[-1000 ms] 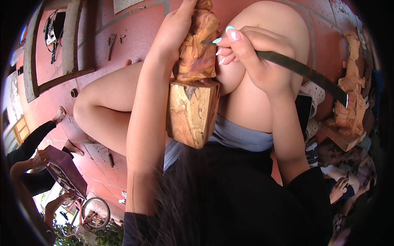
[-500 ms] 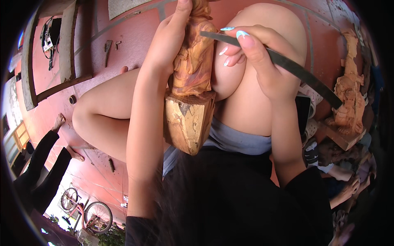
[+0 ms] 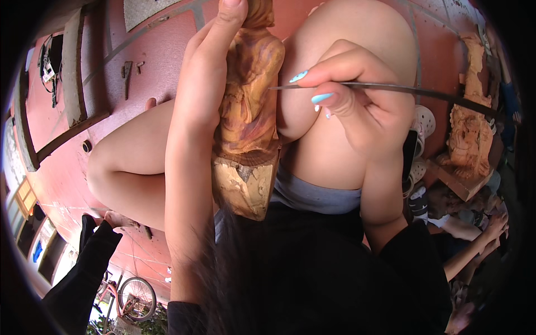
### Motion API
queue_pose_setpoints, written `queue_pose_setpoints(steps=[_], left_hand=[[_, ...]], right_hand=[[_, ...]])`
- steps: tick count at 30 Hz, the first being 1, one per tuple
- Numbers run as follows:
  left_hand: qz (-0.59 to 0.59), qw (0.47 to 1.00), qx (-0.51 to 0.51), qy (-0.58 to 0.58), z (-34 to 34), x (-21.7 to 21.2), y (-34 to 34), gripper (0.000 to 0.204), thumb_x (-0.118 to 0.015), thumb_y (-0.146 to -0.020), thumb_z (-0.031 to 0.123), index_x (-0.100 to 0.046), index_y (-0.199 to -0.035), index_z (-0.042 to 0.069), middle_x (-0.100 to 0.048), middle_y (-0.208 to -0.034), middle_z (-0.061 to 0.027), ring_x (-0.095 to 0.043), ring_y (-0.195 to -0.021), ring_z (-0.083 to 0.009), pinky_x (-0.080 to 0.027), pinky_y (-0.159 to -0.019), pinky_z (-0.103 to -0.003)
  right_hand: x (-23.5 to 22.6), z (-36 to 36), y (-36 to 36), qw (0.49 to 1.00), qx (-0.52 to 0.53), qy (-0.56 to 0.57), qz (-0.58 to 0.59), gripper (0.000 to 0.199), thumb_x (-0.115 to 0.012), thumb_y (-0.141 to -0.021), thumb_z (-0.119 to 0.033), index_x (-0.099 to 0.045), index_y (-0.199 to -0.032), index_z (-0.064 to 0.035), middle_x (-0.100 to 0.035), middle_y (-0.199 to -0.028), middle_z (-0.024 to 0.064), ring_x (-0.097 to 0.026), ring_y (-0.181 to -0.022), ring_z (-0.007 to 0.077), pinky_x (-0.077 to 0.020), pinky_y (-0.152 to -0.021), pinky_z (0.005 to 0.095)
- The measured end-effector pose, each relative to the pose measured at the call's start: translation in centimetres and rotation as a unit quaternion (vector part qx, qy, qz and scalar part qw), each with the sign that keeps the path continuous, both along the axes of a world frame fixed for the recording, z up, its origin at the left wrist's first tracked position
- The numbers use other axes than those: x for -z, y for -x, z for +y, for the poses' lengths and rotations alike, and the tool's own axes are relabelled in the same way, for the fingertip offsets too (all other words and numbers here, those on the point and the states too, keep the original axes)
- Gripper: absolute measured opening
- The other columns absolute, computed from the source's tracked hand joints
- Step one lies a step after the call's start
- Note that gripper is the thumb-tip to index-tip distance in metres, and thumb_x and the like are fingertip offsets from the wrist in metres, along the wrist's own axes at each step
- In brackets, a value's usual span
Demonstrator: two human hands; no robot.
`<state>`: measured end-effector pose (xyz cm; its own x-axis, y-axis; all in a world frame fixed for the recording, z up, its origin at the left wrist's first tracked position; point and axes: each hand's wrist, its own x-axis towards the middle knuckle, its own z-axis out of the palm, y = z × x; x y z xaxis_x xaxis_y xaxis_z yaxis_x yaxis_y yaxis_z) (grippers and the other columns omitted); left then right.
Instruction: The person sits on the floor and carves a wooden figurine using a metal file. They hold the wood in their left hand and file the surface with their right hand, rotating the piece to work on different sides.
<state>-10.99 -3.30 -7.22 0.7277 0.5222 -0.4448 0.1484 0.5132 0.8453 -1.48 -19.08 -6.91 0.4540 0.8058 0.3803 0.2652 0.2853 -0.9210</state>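
Observation:
A carved wooden figure [image 3: 248, 106] with reddish-brown grain leans along my lap, its rough, pale, uncarved base [image 3: 240, 187] towards my body. My left hand [image 3: 207, 67] wraps round the upper part of the figure from the left, thumb on top; most of its fingers are hidden. Between thumb and fingers, my right hand [image 3: 363, 97] pinches a long, thin, dark metal file [image 3: 430, 92]. Seen edge-on, the file lies nearly level, its tip at the figure's right side. Whether the tip touches the wood I cannot tell.
Another carved figure [image 3: 470, 134] stands on a block at the right, beside pale clogs [image 3: 424, 121] and other people's arms [image 3: 469, 251]. A wooden frame [image 3: 72, 72] and small tools [image 3: 127, 78] lie on red tiles. At lower left are a person's dark-clad leg [image 3: 92, 268] and a bicycle [image 3: 137, 298].
The file has turned from its flat face to its edge, and its tip has dropped lower along the figure. My right hand has rolled with it. The person at left has stepped; the view has shifted slightly.

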Motion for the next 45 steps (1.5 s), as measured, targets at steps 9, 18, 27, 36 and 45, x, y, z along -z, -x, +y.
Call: queue_pose_setpoints(steps=[9, 18, 27, 36, 45], left_hand=[[0.01, 1.0, 0.012, 0.019, 0.4, 0.3, 0.1, 0.059, -0.048, -0.102, 0.054, -0.056, -0.126, 0.001, -0.067, -0.101, -0.0115, -0.068, -0.089, -0.0185, -0.057, -0.081, -0.033], [-0.009, 0.999, 0.024, 0.033, 1.0, 1.0, -0.2, 0.061, -0.046, -0.102, 0.055, -0.058, -0.125, 0.0, -0.067, -0.103, -0.0115, -0.067, -0.093, -0.0175, -0.055, -0.085, -0.032], [-0.018, 0.998, 0.039, 0.042, 1.2, 1.2, -0.2, 0.062, -0.043, -0.103, 0.055, -0.059, -0.123, -0.001, -0.068, -0.105, -0.0124, -0.068, -0.093, -0.0177, -0.056, -0.085, -0.032], [-0.033, 0.996, 0.059, 0.062, 1.3, 1.2, 0.0, 0.061, -0.042, -0.104, 0.055, -0.057, -0.127, 0.001, -0.068, -0.109, -0.0127, -0.068, -0.096, -0.0185, -0.056, -0.086, -0.032], [-0.001, 0.999, 0.034, 0.016, 0.8, 1.3, -0.1, 0.065, -0.04, -0.103, 0.059, -0.059, -0.125, 0.001, -0.069, -0.106, -0.0119, -0.068, -0.095, -0.0181, -0.056, -0.086, -0.032]], right_hand=[[-0.2, 0.3, 0.7, 0.994, 0.031, 0.017, -0.106, 0.012, -0.072, -0.09, -0.007, -0.07, -0.094, 0.0045, -0.067, -0.074, 0.0101, -0.059, -0.065, 0.0143, -0.04, -0.059, 0.023], [-1.4, 0.4, 0.4, 0.956, 0.107, 0.082, -0.262, 0.01, -0.077, -0.081, -0.015, -0.076, -0.088, -0.0073, -0.074, -0.083, 0.002, -0.065, -0.093, 0.0202, -0.0385, -0.09, 0.0333], [-1.1, 0.8, 0.3, 0.942, 0.167, 0.073, -0.28, 0.008, -0.077, -0.083, -0.017, -0.076, -0.085, -0.0087, -0.071, -0.074, -0.0016, -0.065, -0.093, 0.0173, -0.037, -0.093, 0.0333], [-0.8, 1.1, -0.2, 0.944, 0.205, 0.064, -0.251, 0.008, -0.072, -0.087, -0.012, -0.076, -0.086, -0.0051, -0.068, -0.066, -0.0016, -0.066, -0.095, 0.021, -0.0415, -0.091, 0.0349], [-0.5, 1.5, -0.7, 0.945, 0.264, 0.066, -0.182, 0.006, -0.072, -0.088, -0.002, -0.073, -0.086, 0.0036, -0.07, -0.09, 0.0094, -0.065, -0.094, 0.0184, -0.0518, -0.074, 0.0275]])
